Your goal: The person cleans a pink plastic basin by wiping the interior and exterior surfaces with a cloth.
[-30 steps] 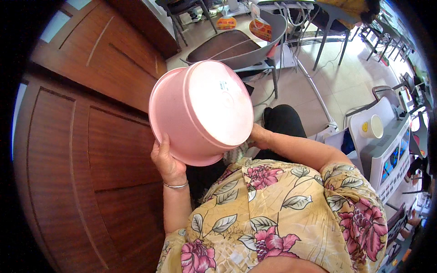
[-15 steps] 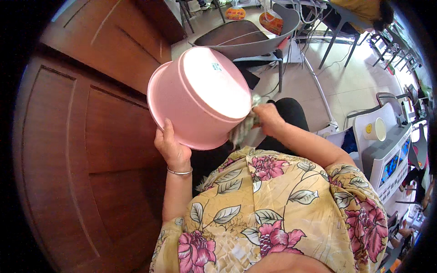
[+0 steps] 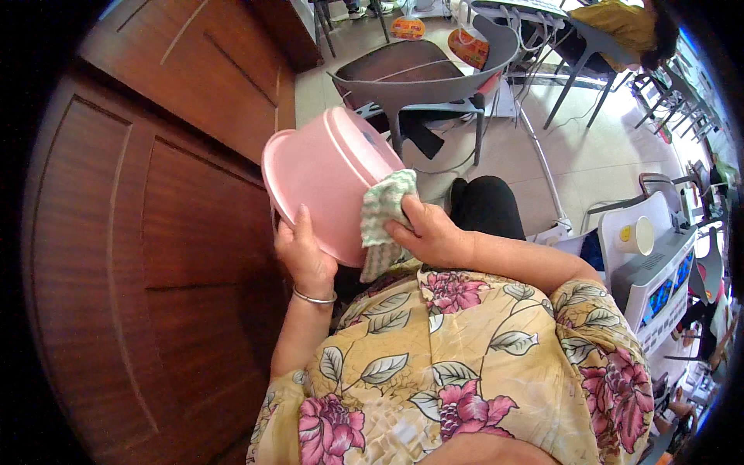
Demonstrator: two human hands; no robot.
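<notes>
A pink plastic basin (image 3: 318,170) is tilted on its side in front of my body, its wide rim to the left and its base turned to the upper right. My left hand (image 3: 304,252) grips the rim at the lower left, thumb on the outer wall and fingers hidden behind the rim. In my right hand (image 3: 430,231) is a green-and-white striped cloth (image 3: 386,208), pressed against the basin's side near the base. Part of the cloth hangs below that hand.
Brown wooden panelled doors (image 3: 194,209) stand close on the left. Ahead is a grey chair (image 3: 418,81) with cables around it on the tiled floor (image 3: 589,167). At right, a paper cup (image 3: 637,235) stands by a white-framed device (image 3: 659,279) with a lit screen.
The basin has turned so that its base faces farther away and more side wall shows. My right hand and the cloth have moved left and nearer, onto the side wall.
</notes>
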